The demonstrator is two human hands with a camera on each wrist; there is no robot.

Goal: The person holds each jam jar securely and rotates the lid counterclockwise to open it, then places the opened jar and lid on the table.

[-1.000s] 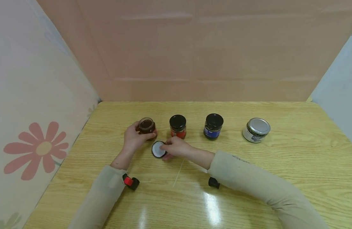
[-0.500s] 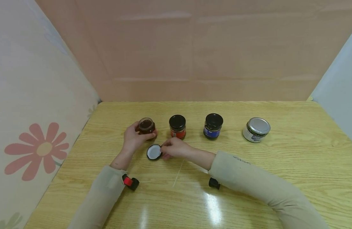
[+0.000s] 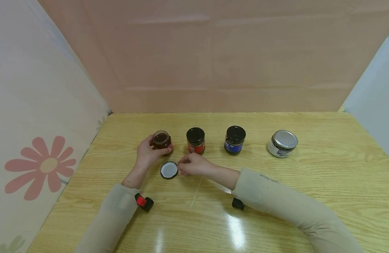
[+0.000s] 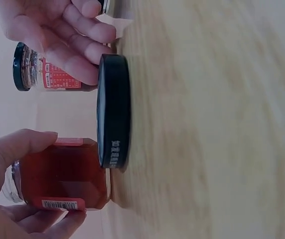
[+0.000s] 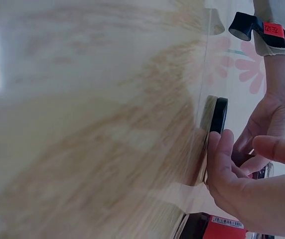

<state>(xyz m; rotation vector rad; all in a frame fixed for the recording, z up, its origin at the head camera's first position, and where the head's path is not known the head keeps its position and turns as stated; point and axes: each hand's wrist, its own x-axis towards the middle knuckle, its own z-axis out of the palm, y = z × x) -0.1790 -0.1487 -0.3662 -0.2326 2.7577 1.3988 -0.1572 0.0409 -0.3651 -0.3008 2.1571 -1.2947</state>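
Observation:
My left hand grips an uncovered glass jar of dark reddish-brown contents, upright at the left of the table. In the left wrist view the thumb and fingers wrap the jar from both sides, over its red label. A black-rimmed lid lies on the table in front of it, pale inner side up. Close to the lid's right edge is my right hand, its fingers loosely bent. The right wrist view shows the thumb apart from the fingers, with fingertips right by the lid.
To the right stand a black-lidded jar with a red label, a black-lidded jar with a blue label and a wider silver-lidded jar. A pinkish-brown panel rises behind the wooden table.
The right hand has lowered the lid from a tilted pinch to flat on the table, a little leftward, and let go of it. The left hand still holds the jar in place.

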